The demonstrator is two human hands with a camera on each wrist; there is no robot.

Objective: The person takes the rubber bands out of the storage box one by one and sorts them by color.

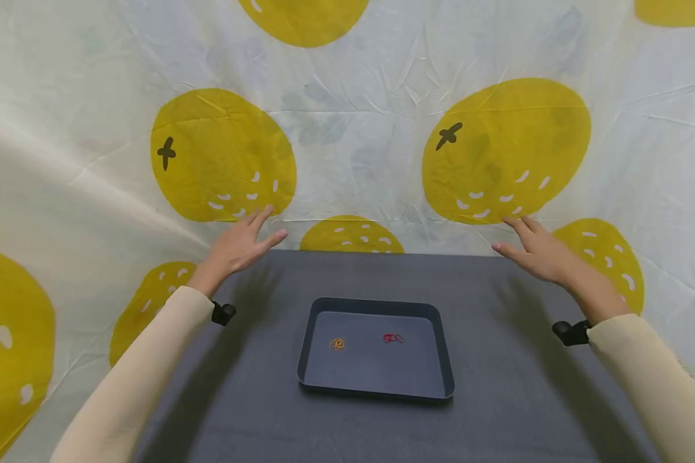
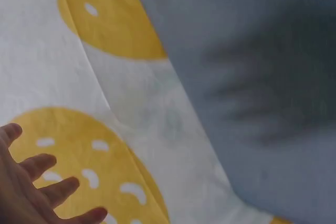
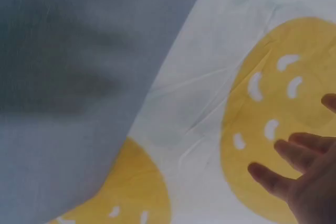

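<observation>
My left hand (image 1: 239, 247) is held up above the far left of the grey table, fingers spread and holding nothing. On the far right my right hand (image 1: 538, 252) hovers in the same way, its fingers extended and apart from everything. Between and nearer than the hands lies a dark shallow tray (image 1: 376, 391). Inside it, a small cluster of orange-yellow rings (image 1: 337, 344), looking like rubber bands, sits left of centre. Several red rings (image 1: 392, 338) of similar look lie right of centre. The wrist views show only the spread fingers of the left hand (image 2: 37, 192) and right hand (image 3: 310, 166).
The grey tabletop (image 1: 370, 431) surrounds the tray, with its far edge just behind it. A white curtain (image 1: 359, 154) printed with large yellow fruit hangs behind and beside the table. Shadows of both arms fall across the table.
</observation>
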